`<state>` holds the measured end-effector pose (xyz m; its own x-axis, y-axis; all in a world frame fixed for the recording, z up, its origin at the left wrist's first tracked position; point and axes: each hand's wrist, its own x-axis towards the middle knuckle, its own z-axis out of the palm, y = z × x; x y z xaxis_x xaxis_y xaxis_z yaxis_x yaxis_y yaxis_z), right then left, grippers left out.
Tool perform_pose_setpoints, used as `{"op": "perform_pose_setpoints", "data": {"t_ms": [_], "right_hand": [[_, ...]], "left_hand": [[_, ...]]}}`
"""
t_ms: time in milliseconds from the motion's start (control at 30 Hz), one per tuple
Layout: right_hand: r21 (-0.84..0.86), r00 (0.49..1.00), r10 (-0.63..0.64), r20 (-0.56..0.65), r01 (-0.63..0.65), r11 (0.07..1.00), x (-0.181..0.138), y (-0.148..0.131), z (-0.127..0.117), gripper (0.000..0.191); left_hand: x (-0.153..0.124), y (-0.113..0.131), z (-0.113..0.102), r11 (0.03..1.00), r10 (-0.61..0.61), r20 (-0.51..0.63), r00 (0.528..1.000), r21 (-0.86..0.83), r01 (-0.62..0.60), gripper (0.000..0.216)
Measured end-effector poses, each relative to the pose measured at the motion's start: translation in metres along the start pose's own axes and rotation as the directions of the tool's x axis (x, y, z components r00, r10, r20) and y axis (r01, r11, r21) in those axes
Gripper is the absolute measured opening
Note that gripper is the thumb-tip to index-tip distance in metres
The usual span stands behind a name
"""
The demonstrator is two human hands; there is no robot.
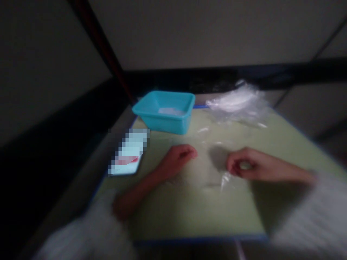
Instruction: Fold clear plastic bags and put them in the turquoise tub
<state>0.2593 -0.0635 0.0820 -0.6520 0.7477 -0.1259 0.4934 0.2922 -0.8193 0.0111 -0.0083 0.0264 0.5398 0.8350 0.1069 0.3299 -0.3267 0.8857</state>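
Observation:
The picture is blurred. My left hand (180,156) rests on the pale green mat (200,213) with its fingers curled in a loose fist; what is in it, if anything, I cannot make out. My right hand (244,166) is closed round a small pale object and touches the edge of a clear plastic bag (217,173) that lies flat on the mat between the two hands. Both forearms wear white sleeves.
A turquoise plastic tub (165,110) with something white inside stands at the back left of the mat. A heap of clear plastic bags (238,103) lies at the back right. A phone (128,153) lies at the mat's left edge.

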Motion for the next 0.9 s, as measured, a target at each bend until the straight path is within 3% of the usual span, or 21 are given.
{"op": "perform_pose_setpoints", "data": {"t_ms": [233, 400, 467, 533, 633, 700, 900], "right_hand": [[0.167, 0.988, 0.112, -0.11, -0.092, 0.982, 0.014, 0.031, 0.0, 0.018], [0.178, 0.952, 0.123, -0.28, -0.075, 0.981, 0.017, 0.041, 0.002, 0.017], [0.147, 0.929, 0.122, -0.35, -0.074, 0.986, 0.017, 0.041, 0.003, 0.017], [0.109, 0.92, 0.096, -0.381, -0.059, 0.992, 0.017, 0.038, 0.004, 0.015], [0.055, 0.926, 0.049, -0.374, -0.03, 0.998, 0.017, 0.034, 0.006, 0.01], [0.026, 0.931, 0.03, -0.364, -0.022, 0.999, 0.017, 0.033, 0.007, 0.009], [-0.02, 0.942, 0.018, -0.335, -0.026, 0.999, 0.019, 0.036, 0.012, 0.007]], "left_hand": [[-0.003, 0.0, 0.009, 0.989, 0.053, -0.026, 0.998, 0.141, -0.048, 0.016], [-0.012, 0.003, 0.015, 0.905, 0.289, -0.038, 0.956, 0.337, -0.261, 0.019], [-0.017, 0.008, 0.017, 0.83, 0.427, 0.055, 0.902, 0.371, -0.416, 0.023], [-0.021, 0.012, 0.019, 0.732, 0.524, 0.232, 0.819, 0.368, -0.573, 0.027], [-0.025, 0.017, 0.022, 0.6, 0.556, 0.492, 0.67, 0.32, -0.733, 0.043], [-0.026, 0.017, 0.023, 0.567, 0.522, 0.581, 0.625, 0.311, -0.762, 0.056], [-0.025, 0.009, 0.02, 0.604, 0.389, 0.613, 0.688, 0.395, -0.692, 0.069]]}}
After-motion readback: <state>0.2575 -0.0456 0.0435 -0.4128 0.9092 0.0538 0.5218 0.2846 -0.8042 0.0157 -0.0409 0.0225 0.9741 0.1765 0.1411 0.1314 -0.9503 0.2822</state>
